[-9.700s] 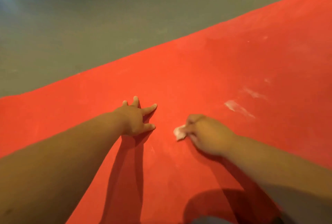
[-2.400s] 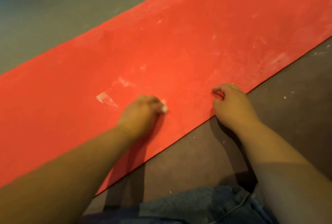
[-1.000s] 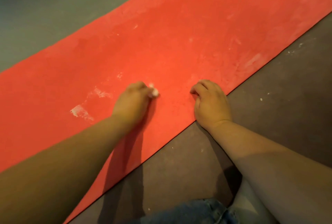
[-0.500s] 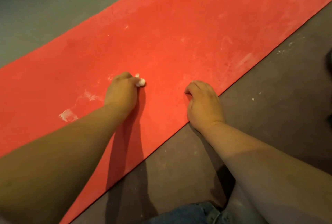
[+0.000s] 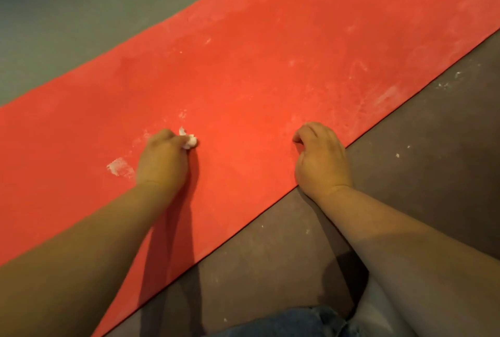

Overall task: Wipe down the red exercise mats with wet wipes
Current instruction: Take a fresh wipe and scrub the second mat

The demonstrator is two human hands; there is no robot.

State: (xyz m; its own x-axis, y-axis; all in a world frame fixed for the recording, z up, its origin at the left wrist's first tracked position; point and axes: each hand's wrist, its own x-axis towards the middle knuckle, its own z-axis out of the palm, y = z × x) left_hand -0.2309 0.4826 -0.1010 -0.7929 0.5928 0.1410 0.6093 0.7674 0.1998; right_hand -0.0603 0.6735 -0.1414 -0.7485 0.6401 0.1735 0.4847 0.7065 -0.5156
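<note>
A: Biggest thing first, what's there?

B: Floor (image 5: 422, 179), dull grey-brown, on both sides of the mat. The red mat (image 5: 259, 66) lies flat on it as one long strip, running diag. from bottom left to top right. Its surface is dusty w/ pale scuffs, more so toward the right end.

A: Arms?

B: Both bare, coming in from the bottom. The left one crosses over the mat, and the right one is over the floor w/ the wrist at the mat's near edge.

A: Hands?

B: Left hand (image 5: 162, 160) is palm down on the mat, about mid-width, fingers curled round a wadded wet wipe (image 5: 190, 140). Only a white bit pokes out past the fingertips, and it's touching the mat. Right hand (image 5: 322, 158) sits just inside the near edge, fingers curled under w/ tips on the mat. Nothing in it that I can see. The hands are well apart.

A: Smaller stuff?

B: Some blue denim (image 5: 284, 321) at the bottom edge. A white smear (image 5: 119, 167) on the mat just left of the left hand, w/ fainter flecks beyond the wipe. A few white specks (image 5: 397, 155) on the floor to the right.
</note>
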